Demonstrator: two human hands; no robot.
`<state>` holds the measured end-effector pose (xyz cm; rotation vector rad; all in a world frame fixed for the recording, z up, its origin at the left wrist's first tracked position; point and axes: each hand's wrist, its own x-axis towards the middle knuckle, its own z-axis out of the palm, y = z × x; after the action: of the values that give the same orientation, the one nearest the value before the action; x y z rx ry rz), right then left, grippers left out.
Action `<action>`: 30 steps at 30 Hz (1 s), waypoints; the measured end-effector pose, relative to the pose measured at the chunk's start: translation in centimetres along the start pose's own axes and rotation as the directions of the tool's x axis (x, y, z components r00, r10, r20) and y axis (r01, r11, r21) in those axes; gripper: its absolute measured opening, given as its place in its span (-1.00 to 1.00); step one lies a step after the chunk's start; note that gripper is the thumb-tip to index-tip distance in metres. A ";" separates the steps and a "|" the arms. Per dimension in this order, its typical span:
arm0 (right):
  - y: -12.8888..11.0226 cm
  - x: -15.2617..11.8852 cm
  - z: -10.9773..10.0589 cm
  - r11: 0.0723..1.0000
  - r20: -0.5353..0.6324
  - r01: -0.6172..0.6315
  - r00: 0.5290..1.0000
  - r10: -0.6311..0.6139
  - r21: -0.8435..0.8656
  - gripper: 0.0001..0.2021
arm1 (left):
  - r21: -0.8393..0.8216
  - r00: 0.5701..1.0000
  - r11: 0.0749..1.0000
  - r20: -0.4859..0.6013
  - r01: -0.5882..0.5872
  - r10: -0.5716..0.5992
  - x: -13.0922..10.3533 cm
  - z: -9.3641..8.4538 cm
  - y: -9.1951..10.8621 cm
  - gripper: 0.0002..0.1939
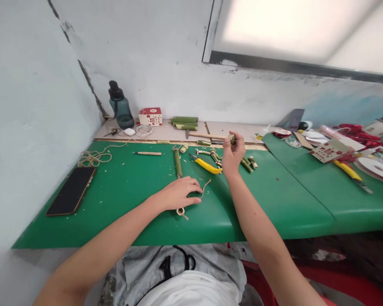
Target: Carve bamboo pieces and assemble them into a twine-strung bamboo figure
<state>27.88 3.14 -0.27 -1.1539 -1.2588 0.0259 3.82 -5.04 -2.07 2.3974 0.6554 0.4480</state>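
Two bare hands are at work: the left hand [182,193] lies palm down with fingers loosely bent and thumb apart, though whether it grips anything underneath cannot be told; the right hand [234,157], raised farther off, pinches a short green bamboo piece [232,139] between thumb and fingers.

Nearest on the green tabletop [284,195] is one pale ring [180,211], just below the left hand. One loose cord end [206,187] curls out beyond the fingertips. Past the hand lies one bamboo tube [178,162] with cord at its lower end, so that joint looks done. One phone [72,191] lies well to the left.

Farther on are one yellow-handled cutter [209,166], one slim wooden tool [149,153] and, near the right wrist, a cluster of small bamboo bits [215,157] too crowded to count. Several seem unattached, so work appears partway along, with joining left. A second yellow-handled tool [347,170] lies far right.

Along the wall sit about three green bamboo lengths [185,120], seemingly unused, one red-and-white box [150,117] and one bottle [123,111].
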 end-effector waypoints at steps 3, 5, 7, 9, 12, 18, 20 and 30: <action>-1.2 -0.5 -2.4 1.000 -0.028 -0.016 0.999 0.016 0.001 -0.61 | 0.032 0.999 0.999 -0.021 0.035 -0.034 0.0 0.1 -0.6 -0.71; -2.4 -2.2 -4.7 0.999 0.015 -0.010 1.000 0.011 -0.051 -0.65 | 0.047 0.998 0.997 -0.039 0.054 -0.052 -0.2 -0.2 -0.9 -0.71; -3.7 -4.8 -7.0 0.991 0.124 0.009 0.992 0.007 -0.132 -0.70 | 0.055 0.998 0.997 -0.040 0.055 -0.053 -0.3 -0.5 -1.0 -0.72; -4.7 -7.6 -9.0 0.983 0.231 0.005 0.972 0.038 -0.184 -0.72 | 0.059 0.998 0.997 -0.040 0.045 -0.042 -0.3 -0.7 -0.9 -0.74; -5.5 -10.7 -10.5 0.975 0.353 -0.038 0.928 0.116 -0.220 -0.72 | 0.052 0.998 0.998 -0.053 0.022 -0.019 -0.3 -0.6 -0.7 -0.75; -5.6 -11.3 -9.7 0.980 0.653 -0.038 0.741 0.158 -0.194 -0.72 | 0.025 1.000 1.000 -0.023 0.003 -0.002 0.0 0.2 -1.5 -0.74; -5.6 -11.1 -9.6 0.980 0.677 -0.023 0.720 0.155 -0.199 -0.73 | 0.004 1.000 1.000 -0.020 0.021 -0.021 0.2 0.4 -1.7 -0.76; -5.3 -11.4 -9.7 0.978 0.665 -0.001 0.734 0.142 -0.208 -0.76 | 0.030 1.000 0.999 -0.027 -0.013 0.014 0.0 0.0 -1.2 -0.80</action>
<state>27.84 -12.40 -3.51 -1.4267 -1.8961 0.4306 3.38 -4.19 -2.82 2.4290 0.6625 0.4801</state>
